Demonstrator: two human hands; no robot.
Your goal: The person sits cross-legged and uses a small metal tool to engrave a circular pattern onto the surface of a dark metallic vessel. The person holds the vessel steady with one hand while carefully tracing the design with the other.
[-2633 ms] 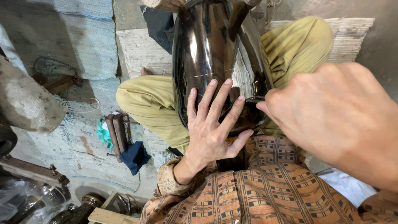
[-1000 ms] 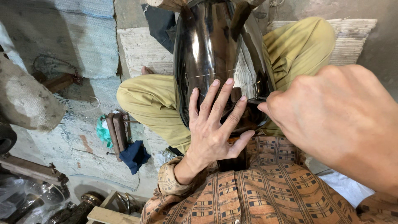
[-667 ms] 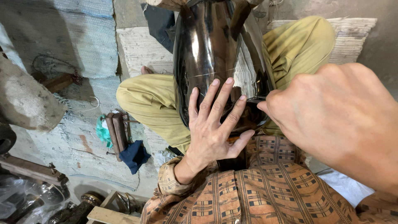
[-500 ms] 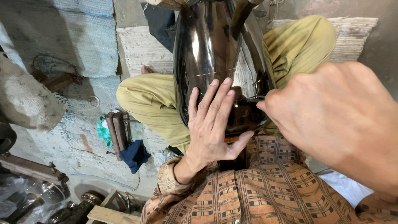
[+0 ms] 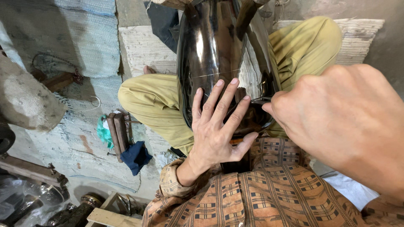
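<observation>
1. My left hand [image 5: 216, 126] lies flat on the glossy black vessel [image 5: 219, 54], fingers spread and pointing toward 12 o'clock, thumb splayed out toward 3 o'clock, palm pressed to the curved surface near its lower end.
2. My right hand [image 5: 341, 126] sits at 3 o'clock, very close to the camera, curled into a loose fist; its fingertips pinch a thin dark tool [image 5: 256, 100] whose tip meets the vessel's side, just beside my left fingers.
3. The black vessel rests in my lap between my crossed legs in olive trousers [image 5: 155, 101], its long body running up toward 12 o'clock; a fine scratched line crosses its shiny surface above my fingertips.
4. My checked brown shirt [image 5: 261, 193] fills the view at 6 o'clock.
5. At 9 o'clock, on the woven mat [image 5: 80, 38] on the floor, lie a dark blue cloth [image 5: 134, 156], a teal rag [image 5: 103, 131] and a pair of brown wooden bars [image 5: 118, 134], well apart from both hands.
</observation>
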